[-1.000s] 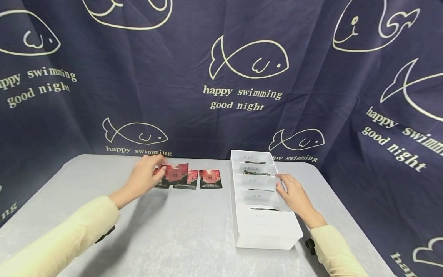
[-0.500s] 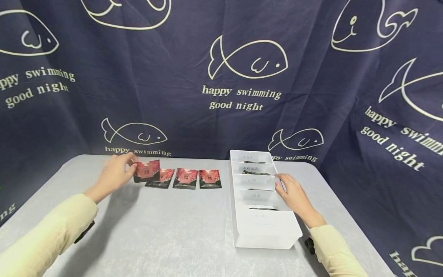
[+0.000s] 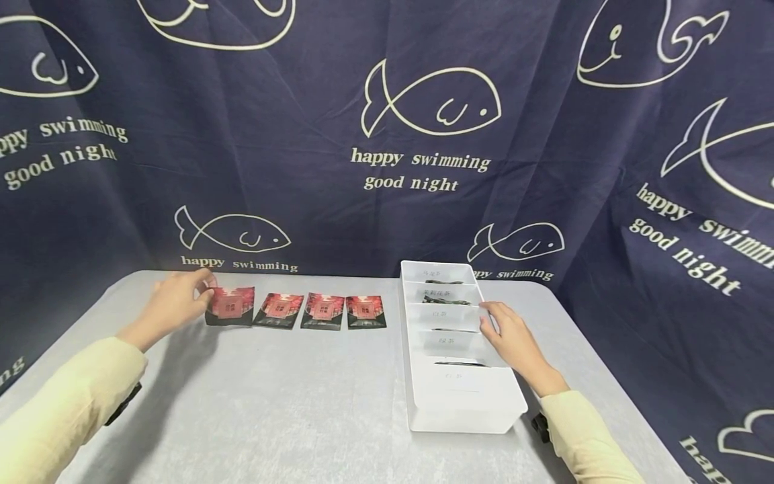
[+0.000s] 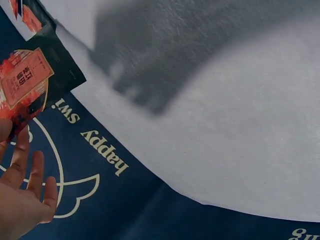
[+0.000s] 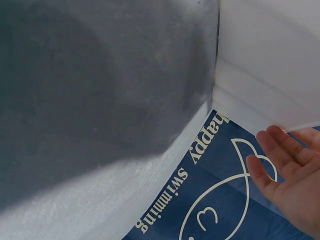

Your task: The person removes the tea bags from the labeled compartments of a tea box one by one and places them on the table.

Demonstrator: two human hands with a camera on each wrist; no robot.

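Note:
At the left end of a row of red-and-black tea sachets, my left hand (image 3: 177, 299) pinches the upper left corner of one sachet (image 3: 230, 307). The left wrist view shows the thumb over the corner of this tea sachet (image 4: 30, 77), the other fingers spread loosely. To its right lie more sachets, one (image 3: 279, 311), another (image 3: 323, 311) and a last one (image 3: 365, 312), flat and apart. My right hand (image 3: 517, 346) touches the right rim of a long white divided box (image 3: 465, 417); in the right wrist view its fingers (image 5: 282, 155) are relaxed beside the box wall.
Handwritten labels mark the box's dividers, and dark packet edges (image 3: 447, 300) show in several compartments. The grey table (image 3: 290, 403) stretches in front of the sachets. A dark blue fish-print cloth (image 3: 326, 222) hangs behind and at both sides.
My left hand has carried its sachet leftward and lowered it from over the others to the row's left end. My right hand stays at the box rim.

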